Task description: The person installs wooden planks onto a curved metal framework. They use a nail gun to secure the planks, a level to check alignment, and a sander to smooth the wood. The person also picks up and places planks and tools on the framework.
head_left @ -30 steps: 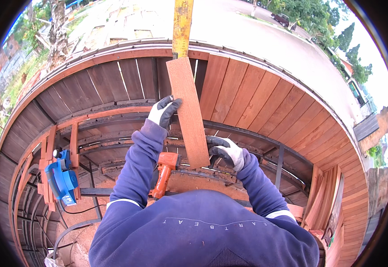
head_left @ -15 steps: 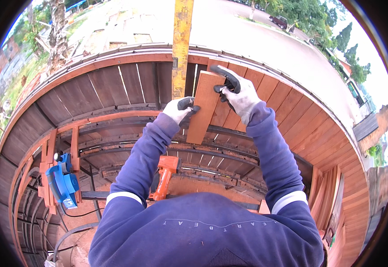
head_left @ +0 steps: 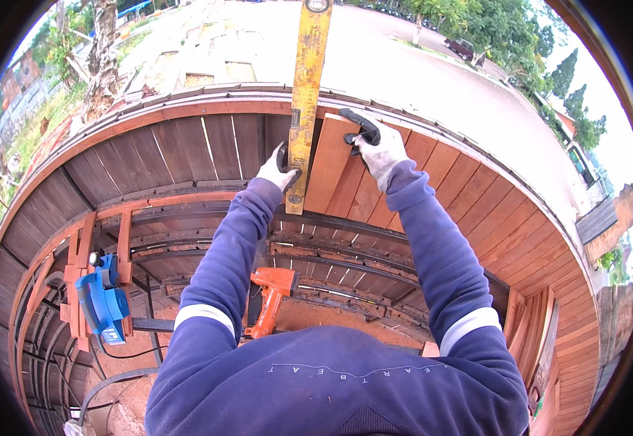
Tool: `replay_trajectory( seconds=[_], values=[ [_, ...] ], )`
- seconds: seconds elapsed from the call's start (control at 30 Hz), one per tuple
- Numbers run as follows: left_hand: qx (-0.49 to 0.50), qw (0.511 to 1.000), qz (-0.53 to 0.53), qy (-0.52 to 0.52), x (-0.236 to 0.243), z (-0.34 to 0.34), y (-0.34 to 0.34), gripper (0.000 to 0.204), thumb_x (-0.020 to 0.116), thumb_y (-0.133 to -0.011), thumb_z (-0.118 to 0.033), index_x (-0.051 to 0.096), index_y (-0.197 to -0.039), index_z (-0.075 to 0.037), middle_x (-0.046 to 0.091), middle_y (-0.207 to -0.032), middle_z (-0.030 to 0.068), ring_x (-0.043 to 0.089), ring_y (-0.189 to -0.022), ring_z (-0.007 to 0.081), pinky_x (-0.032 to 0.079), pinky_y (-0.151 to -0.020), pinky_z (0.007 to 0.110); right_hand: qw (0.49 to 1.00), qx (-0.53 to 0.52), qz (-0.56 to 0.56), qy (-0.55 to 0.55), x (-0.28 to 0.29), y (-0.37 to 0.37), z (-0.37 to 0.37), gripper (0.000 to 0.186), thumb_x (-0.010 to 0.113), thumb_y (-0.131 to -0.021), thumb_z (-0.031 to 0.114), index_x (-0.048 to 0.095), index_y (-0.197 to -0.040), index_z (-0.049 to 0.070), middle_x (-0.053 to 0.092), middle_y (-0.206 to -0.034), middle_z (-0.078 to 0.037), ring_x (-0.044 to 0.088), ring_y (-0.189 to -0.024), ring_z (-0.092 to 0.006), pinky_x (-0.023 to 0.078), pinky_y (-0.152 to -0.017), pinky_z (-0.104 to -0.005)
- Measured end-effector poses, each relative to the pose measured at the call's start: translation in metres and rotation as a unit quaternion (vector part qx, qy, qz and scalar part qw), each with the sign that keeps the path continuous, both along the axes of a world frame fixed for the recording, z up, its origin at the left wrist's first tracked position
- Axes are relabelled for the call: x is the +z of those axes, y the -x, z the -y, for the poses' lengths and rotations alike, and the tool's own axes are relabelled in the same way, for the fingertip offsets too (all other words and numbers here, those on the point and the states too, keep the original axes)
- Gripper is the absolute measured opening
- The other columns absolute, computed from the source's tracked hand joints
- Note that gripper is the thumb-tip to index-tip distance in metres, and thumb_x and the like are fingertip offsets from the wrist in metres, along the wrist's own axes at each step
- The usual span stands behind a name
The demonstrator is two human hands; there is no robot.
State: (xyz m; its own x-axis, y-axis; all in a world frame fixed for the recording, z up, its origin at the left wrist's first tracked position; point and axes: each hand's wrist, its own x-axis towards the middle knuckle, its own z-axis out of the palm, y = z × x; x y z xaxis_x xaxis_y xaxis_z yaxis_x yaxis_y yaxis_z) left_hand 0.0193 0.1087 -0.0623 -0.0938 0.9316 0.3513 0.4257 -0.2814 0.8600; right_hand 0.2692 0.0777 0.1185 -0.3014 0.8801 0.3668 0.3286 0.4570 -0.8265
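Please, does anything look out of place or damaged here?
Nothing looks clearly damaged. One thing stands out mildly: the yellow level, with the left hand near its lower end, appears to jut past the curved rim, whereas the reddish planks stop near it.

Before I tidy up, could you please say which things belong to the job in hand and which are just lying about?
Job, seemingly:
- yellow level, in the left hand
- wooden board, at the right hand

Apparently lying about:
- orange power tool
- blue power tool
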Motion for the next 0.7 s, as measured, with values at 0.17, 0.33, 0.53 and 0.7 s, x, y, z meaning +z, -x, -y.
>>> replay_trajectory(
  seconds=[0.17,0.33,0.53,0.7],
  values=[
    [-0.046,0.998,0.012,0.037,-0.014,-0.015,0.006,0.049,0.064,-0.083,-0.005,0.049,-0.129,0.002,0.063,-0.121,0.0204,0.06,-0.114,0.0303,0.046,-0.099,0.034,0.998,-0.021,0.062,0.003,-0.008,0.007,-0.01,0.049,0.065,-0.088,0.005,0.058,-0.134,0.022,0.067,-0.091,-0.009,0.054,-0.069,-0.0156,0.049,-0.071,-0.0279],
    [-0.084,0.991,0.097,0.034,-0.03,-0.023,0.016,0.044,0.058,-0.084,0.002,0.05,-0.127,0.004,0.063,-0.12,0.0177,0.061,-0.111,0.0239,0.047,-0.097,0.031,0.922,-0.079,0.309,-0.218,0.001,0.012,-0.015,0.047,0.062,-0.09,0.023,0.053,-0.136,0.024,0.061,-0.123,-0.006,0.054,-0.111,-0.026,0.043,-0.1,-0.037],
    [-0.111,0.984,0.133,0.045,-0.033,-0.026,0.018,0.047,0.042,-0.083,0.016,0.049,-0.127,0.002,0.06,-0.12,0.0102,0.057,-0.109,0.0159,0.044,-0.099,0.028,0.779,-0.158,0.514,-0.322,0.019,0.02,-0.024,0.047,0.056,-0.092,0.04,0.051,-0.137,0.027,0.045,-0.143,-0.002,0.035,-0.134,-0.0249,0.03,-0.11,-0.0476],
    [-0.113,0.975,0.182,0.059,-0.03,-0.019,0.011,0.045,0.04,-0.083,0.016,0.051,-0.124,0.001,0.061,-0.117,0.0092,0.057,-0.108,0.0154,0.044,-0.098,0.028,0.818,-0.115,0.509,-0.241,0.014,0.016,-0.041,0.05,0.055,-0.093,0.04,0.049,-0.139,0.022,0.044,-0.145,-0.005,0.034,-0.137,-0.0246,0.024,-0.115,-0.0444]
  ],
)
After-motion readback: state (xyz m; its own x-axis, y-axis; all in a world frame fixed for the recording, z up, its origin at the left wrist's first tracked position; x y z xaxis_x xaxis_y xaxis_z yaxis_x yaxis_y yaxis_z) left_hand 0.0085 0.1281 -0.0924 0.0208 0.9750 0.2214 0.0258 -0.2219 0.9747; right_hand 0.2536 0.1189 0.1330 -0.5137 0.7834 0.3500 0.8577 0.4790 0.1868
